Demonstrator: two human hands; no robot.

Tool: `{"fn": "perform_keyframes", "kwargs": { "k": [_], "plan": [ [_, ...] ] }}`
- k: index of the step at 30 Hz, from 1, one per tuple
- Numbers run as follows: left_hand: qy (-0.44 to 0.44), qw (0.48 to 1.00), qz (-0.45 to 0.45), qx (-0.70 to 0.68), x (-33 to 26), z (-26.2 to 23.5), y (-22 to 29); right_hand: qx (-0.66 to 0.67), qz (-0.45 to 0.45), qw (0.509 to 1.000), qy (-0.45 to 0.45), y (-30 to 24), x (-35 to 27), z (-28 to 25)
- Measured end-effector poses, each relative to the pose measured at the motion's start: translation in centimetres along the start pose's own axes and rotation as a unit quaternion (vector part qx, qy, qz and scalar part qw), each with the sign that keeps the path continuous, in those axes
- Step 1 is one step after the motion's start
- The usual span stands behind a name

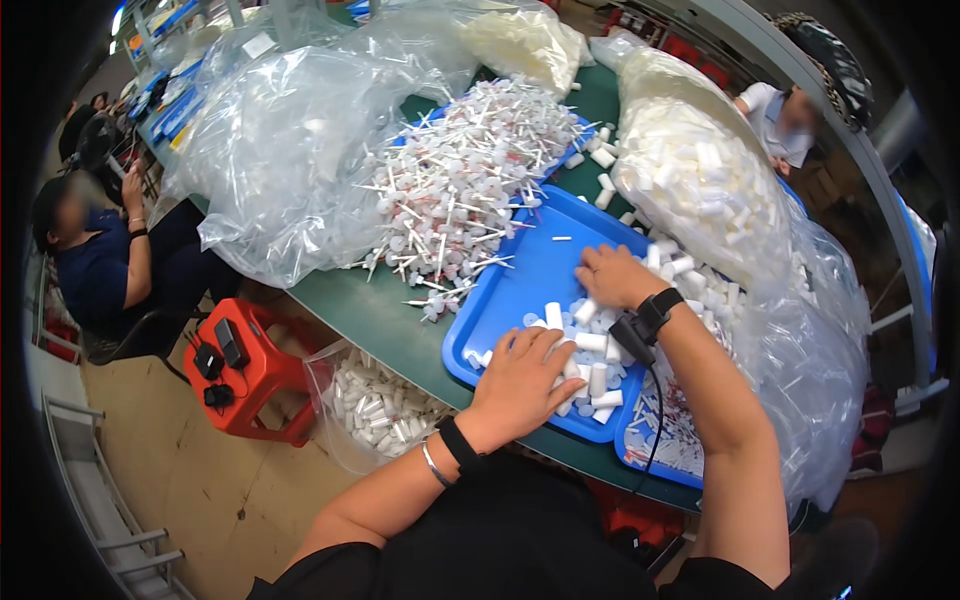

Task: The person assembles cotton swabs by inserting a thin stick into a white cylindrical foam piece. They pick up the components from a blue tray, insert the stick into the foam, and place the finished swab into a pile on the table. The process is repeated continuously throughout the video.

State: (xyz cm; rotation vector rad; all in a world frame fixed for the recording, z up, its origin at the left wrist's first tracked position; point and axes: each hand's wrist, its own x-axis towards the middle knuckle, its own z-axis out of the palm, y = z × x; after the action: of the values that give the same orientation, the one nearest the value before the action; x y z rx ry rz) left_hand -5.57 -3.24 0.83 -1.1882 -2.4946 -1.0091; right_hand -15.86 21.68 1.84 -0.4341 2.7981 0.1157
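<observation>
White tubes (590, 342) lay in the blue tray (540, 255), under the fingers of the left hand (515, 385) and heaped between them and the right hand (622, 280). The left fingers were slightly spread, thumb apart, over the heap; what lay beneath them was hidden. The right fingers were bent and close together, low over the tray; whether they pinched anything, I could not tell. Beside them, a black device (632, 338) at the right wrist covered some tubes, and its cable (655, 410) trailed down, right of the left thumb, out of sight. Beyond that thumb to the right, a small tray (622, 445) ran behind the right forearm, its fine pieces hard to make out.

The tray's near rim passed below the left thumb, its left corner left of the left fingertips. Bare tray opened ahead of the left fingers and left of the right ones, with one thin stick (561, 238) just beyond the right fingertips. Farther ahead, a pile of swabs (470, 180) crowded the left rim; right of the right fingers, a full bag (700, 170) and loose tubes left little room on the table (340, 300).
</observation>
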Motion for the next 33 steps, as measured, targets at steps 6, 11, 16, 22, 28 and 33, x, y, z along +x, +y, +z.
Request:
{"fn": "perform_keyframes", "kwargs": {
  "k": [6,11,16,22,28,33],
  "plan": [
    [0.007,1.000,0.000,-0.021,0.1,0.1,0.1,0.022,-0.017,0.998,0.065,-2.0,-3.4,0.7],
    [-0.003,0.992,-0.073,-0.107,0.8,0.4,-0.7,0.184,-0.019,0.976,0.115,-3.1,-6.3,-1.1],
    [-0.011,0.998,-0.048,-0.032,0.5,-2.3,-0.8,0.166,-0.037,0.963,0.209,-4.2,-13.3,-4.7],
    [-0.123,0.991,0.021,-0.054,-0.4,-2.6,0.4,0.164,0.039,0.976,0.137,-9.4,-19.1,-2.4],
    [-0.114,0.980,0.047,-0.159,1.4,-1.3,0.2,0.317,0.060,0.930,0.177,-9.2,-18.7,-0.3],
    [-0.053,0.986,0.033,-0.158,3.7,0.3,-0.3,0.332,0.110,0.894,0.279,-8.0,-17.8,1.3]
  ]
}}
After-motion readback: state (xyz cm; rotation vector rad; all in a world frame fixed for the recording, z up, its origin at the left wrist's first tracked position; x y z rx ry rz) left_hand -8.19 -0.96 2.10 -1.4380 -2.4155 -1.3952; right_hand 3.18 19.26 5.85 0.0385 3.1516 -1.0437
